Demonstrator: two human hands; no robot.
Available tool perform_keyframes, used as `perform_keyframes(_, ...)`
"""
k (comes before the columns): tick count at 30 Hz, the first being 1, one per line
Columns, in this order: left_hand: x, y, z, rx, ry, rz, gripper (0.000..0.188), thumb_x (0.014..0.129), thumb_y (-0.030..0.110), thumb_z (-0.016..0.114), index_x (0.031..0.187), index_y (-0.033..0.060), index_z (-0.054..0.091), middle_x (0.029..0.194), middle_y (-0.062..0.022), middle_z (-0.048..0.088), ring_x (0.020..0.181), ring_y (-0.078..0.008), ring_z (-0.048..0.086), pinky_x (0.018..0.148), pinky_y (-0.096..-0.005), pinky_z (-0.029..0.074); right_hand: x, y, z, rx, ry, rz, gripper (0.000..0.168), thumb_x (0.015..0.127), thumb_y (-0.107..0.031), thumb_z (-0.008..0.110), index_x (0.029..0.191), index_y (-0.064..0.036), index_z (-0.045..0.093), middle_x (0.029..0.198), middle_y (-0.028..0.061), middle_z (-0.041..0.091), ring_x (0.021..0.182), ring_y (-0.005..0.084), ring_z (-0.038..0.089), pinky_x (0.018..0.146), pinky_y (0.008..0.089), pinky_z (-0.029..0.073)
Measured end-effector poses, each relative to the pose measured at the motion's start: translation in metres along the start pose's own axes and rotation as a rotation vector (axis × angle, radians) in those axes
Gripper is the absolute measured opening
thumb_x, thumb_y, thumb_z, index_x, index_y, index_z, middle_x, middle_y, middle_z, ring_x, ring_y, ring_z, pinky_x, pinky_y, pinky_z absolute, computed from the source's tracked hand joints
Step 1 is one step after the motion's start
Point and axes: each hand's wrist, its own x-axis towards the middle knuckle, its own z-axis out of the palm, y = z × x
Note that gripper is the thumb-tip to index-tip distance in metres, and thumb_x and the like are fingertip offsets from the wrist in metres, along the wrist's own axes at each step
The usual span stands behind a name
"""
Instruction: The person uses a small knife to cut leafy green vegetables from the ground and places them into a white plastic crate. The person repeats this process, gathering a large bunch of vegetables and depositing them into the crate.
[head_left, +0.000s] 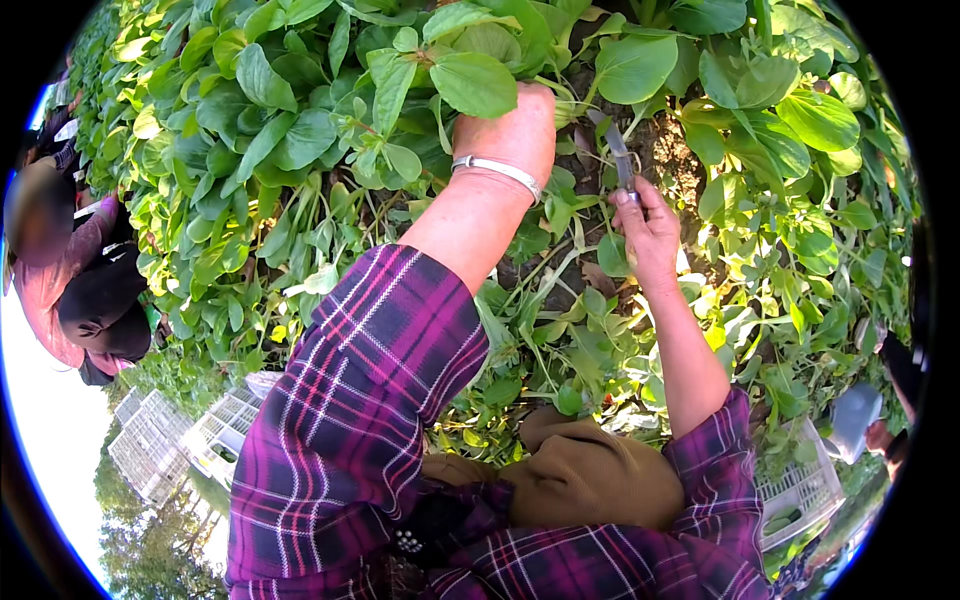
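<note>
My left hand (510, 127), with a silver bangle (499, 172) at the wrist, is closed around a leafy green plant (568, 103) in the dense bed. Leaves cover part of that hand, and its fingertips are hidden. A little to the right, my right hand (649, 229) grips the handle of a knife (620, 154). The blade points up and slightly left, its tip close to the plant's pale stalks. Bare soil and dry bits show around the blade.
Broad-leaved greens (300, 135) fill the bed on both sides. White plastic crates (154, 442) stand at lower left, with another crate (802, 487) at lower right. A crouching person (60, 292) is at far left. My brown-clad knee (600, 472) is below my hands.
</note>
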Motion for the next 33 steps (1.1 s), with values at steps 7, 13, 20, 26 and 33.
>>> perform_keyframes(7, -0.004, 0.001, -0.001, -0.059, -0.056, -0.08, 0.008, 0.066, 0.003, 0.055, 0.072, 0.0035, 0.059, 0.071, -0.015, 0.059, 0.067, -0.0309, 0.059, 0.057, -0.0387, 0.048, 0.022, -0.007, 0.011, -0.475, 0.015, -0.202, 0.024, 0.077, -0.008, 0.056, 0.098, 0.003, 0.054, 0.077, 0.014, 0.059, 0.065, 0.0167, 0.057, 0.063, 0.0257, 0.045)
perform_keyframes(13, -0.015, 0.001, 0.007, -0.102, 0.032, -0.103, 0.012, 0.063, 0.003, 0.057, 0.075, 0.0061, 0.057, 0.074, -0.0129, 0.059, 0.07, -0.0301, 0.057, 0.062, -0.0381, 0.045, 0.032, 0.002, 0.02, -0.513, -0.012, -0.21, 0.023, 0.077, -0.009, 0.055, 0.097, 0.003, 0.055, 0.079, 0.0162, 0.06, 0.068, 0.0214, 0.058, 0.064, 0.0284, 0.045)
perform_keyframes(20, -0.037, -0.008, 0.023, -0.242, 0.015, -0.205, 0.017, 0.063, 0.007, 0.063, 0.08, 0.0071, 0.056, 0.076, -0.0126, 0.058, 0.072, -0.0305, 0.056, 0.065, -0.0361, 0.045, 0.024, -0.001, 0.022, -0.024, -0.138, 0.196, 0.016, 0.082, -0.01, 0.051, 0.096, -0.002, 0.054, 0.064, -0.0001, 0.052, 0.047, 0.0033, 0.039, 0.041, 0.0171, 0.031)
perform_keyframes(26, -0.05, -0.013, 0.022, -0.515, 0.134, -0.284, 0.013, 0.065, 0.009, 0.062, 0.078, 0.0077, 0.06, 0.075, -0.0126, 0.06, 0.07, -0.0282, 0.058, 0.065, -0.0342, 0.046, 0.017, -0.001, 0.021, -0.022, -0.176, 0.197, 0.019, 0.081, -0.01, 0.051, 0.097, 0.0, 0.054, 0.063, 0.0, 0.051, 0.047, 0.0032, 0.037, 0.043, 0.0177, 0.031)
perform_keyframes(33, -0.059, -0.012, 0.025, -0.459, 0.081, -0.433, 0.014, 0.064, 0.014, 0.063, 0.078, 0.0082, 0.062, 0.073, -0.0144, 0.059, 0.063, -0.0289, 0.057, 0.061, -0.0319, 0.046, 0.031, 0.001, 0.036, -0.364, -0.231, 0.129, 0.017, 0.078, -0.015, 0.053, 0.084, 0.001, 0.055, 0.06, 0.0067, 0.054, 0.053, 0.0125, 0.046, 0.053, 0.0266, 0.039)
